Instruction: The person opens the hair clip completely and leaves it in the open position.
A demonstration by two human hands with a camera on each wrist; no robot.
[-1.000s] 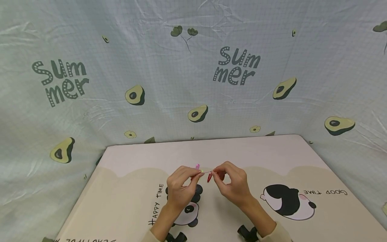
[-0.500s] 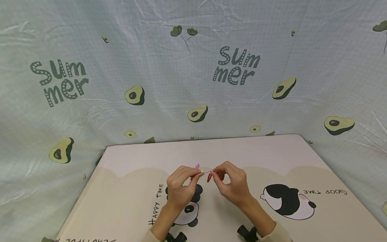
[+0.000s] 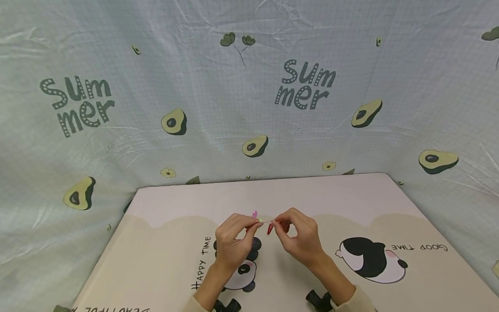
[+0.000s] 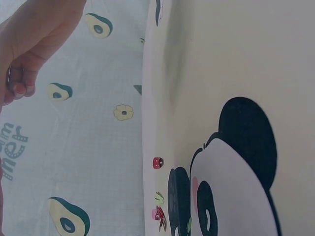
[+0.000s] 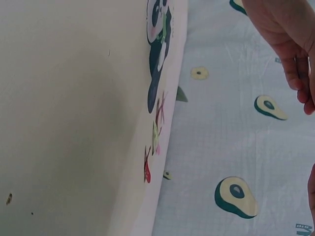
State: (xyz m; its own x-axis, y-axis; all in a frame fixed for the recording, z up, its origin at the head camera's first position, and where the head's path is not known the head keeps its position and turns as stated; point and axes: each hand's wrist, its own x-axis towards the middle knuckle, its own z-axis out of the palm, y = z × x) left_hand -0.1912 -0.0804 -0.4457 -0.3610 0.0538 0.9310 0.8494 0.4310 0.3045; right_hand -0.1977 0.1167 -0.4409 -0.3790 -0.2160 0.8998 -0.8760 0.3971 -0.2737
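Both hands are raised close together over the middle of the table, fingertips facing each other. My left hand [image 3: 235,240] pinches one end of a thin, pale strand [image 3: 267,222] between thumb and forefinger. Its other end is pinched by my right hand [image 3: 299,236], so it spans the short gap. I cannot tell what the strand is. A small, slim red piece [image 3: 270,228] shows below it by the right fingertips. Beside the left fingertips a small pink piece [image 3: 254,214] and a pale green bit [image 3: 260,220] peek out, partly hidden by that hand.
The table's cover [image 3: 163,251] carries printed panda and dog drawings. In the right wrist view, small red [image 5: 147,169] and green [image 5: 156,137] pieces lie on it toward the far edge. A hanging avocado-print sheet [image 3: 218,95] encloses the back and sides.
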